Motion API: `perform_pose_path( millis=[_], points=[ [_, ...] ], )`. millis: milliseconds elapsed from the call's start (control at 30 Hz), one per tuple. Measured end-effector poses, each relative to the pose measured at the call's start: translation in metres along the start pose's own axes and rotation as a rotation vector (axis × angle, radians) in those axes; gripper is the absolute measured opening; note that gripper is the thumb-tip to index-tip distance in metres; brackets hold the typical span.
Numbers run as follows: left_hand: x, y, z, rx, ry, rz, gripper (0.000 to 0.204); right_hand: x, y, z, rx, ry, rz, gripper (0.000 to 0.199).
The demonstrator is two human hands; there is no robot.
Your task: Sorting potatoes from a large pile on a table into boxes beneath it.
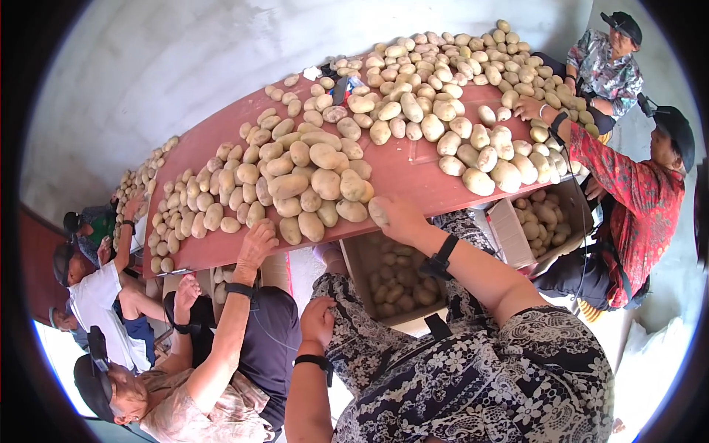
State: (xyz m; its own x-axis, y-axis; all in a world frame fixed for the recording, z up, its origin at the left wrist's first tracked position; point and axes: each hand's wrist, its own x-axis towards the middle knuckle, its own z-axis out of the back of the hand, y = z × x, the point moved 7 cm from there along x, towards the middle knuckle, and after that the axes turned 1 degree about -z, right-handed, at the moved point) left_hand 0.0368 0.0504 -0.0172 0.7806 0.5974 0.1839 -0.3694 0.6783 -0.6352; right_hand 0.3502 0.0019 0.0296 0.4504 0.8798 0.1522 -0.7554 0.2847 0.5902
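- Pale concrete wall behind; long reddish-brown table (413, 166) runs thru the middle, covered w/ heaps of yellow-tan potatoes
- Right hand (399, 219) at the table's near edge, fingers wrapped round one potato (378, 212) that sits right on the lip, just beside the near potato heap (310, 184)
- Black wristband (441, 260) on right forearm, below the table edge
- Left hand (317, 321) well below the table, down by the lap, fingers curled in loosely; looks empty, but can't tell for sure from this angle
- Black band (314, 361) on left wrist too
- Open cardboard box (391, 277) under the table edge, directly beneath the right hand, potatoes inside
- Second cardboard box (543, 221) to the right of it, also under the table, holding potatoes
- Far potato heap (450, 81) fills the table's far end
- Neighbour's hand (256, 244) on the table's near edge, left of the right hand, resting by the near heap
- Person in red patterned shirt (635, 199) at the table's right side, hand (528, 109) on the far heap
- More people along the table's left end, reaching to small potatoes there
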Motion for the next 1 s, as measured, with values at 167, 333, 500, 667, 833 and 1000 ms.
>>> perform_pose_path(
  millis=[167,333,500,667,833,1000],
  points=[
    [0.000,0.001,-0.002,-0.015,0.001,-0.002,0.024,0.003,0.005,0.003,-0.019,0.009,0.075,0.047],
    [0.002,-0.002,0.000,-0.003,-0.015,-0.017,0.023,0.006,-0.004,-0.004,-0.015,0.078,0.075,0.050],
    [0.000,-0.002,0.002,-0.010,-0.015,-0.003,0.023,0.007,-0.034,0.043,-0.138,-0.226,-0.016,0.046],
    [-0.001,-0.001,0.003,-0.021,-0.031,0.003,0.023,0.027,-0.114,0.086,-0.710,-0.119,-0.434,0.032],
    [0.001,-0.003,0.003,-0.051,-0.029,-0.003,0.022,0.034,-0.127,0.084,-0.865,-0.114,-0.368,0.034],
    [0.002,-0.003,0.003,-0.026,-0.017,0.001,0.022,0.040,-0.085,0.071,-0.505,-0.015,-0.372,0.042]
  ],
)
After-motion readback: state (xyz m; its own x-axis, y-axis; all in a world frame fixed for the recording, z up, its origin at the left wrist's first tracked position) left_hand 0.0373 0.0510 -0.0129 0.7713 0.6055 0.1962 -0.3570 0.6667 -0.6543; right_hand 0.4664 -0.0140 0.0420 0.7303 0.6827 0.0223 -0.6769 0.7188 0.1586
